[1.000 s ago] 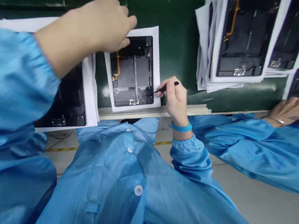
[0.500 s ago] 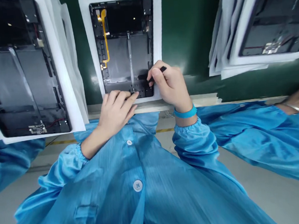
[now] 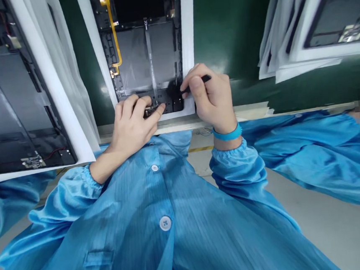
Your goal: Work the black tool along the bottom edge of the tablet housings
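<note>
An opened tablet housing [image 3: 134, 78] lies in front of me, with a metallic strip [image 3: 150, 60] down its middle and an orange flex cable [image 3: 115, 40] along its left side. My left hand [image 3: 131, 122] rests on the lower edge with fingers apart and bent. Between its fingertips shows a small circuit board [image 3: 151, 110], partly covered by them. My right hand [image 3: 209, 94] is closed in a pinch on a slim black tool [image 3: 206, 78]. The tool's lower end points at the housing's lower right corner; its tip is hard to make out against the dark surface.
White sheets [image 3: 190, 16] lie under the housing on a green table [image 3: 224, 34]. Another opened housing [image 3: 2, 96] on stacked sheets is at left, and a third [image 3: 339, 16] at right. A co-worker's blue sleeve [image 3: 309, 140] reaches in from the right.
The view has shifted, so the housing appears higher in it. My left fingers have bent and spread, uncovering more of the circuit board. My right hand still grips the black tool, now tilted flatter.
</note>
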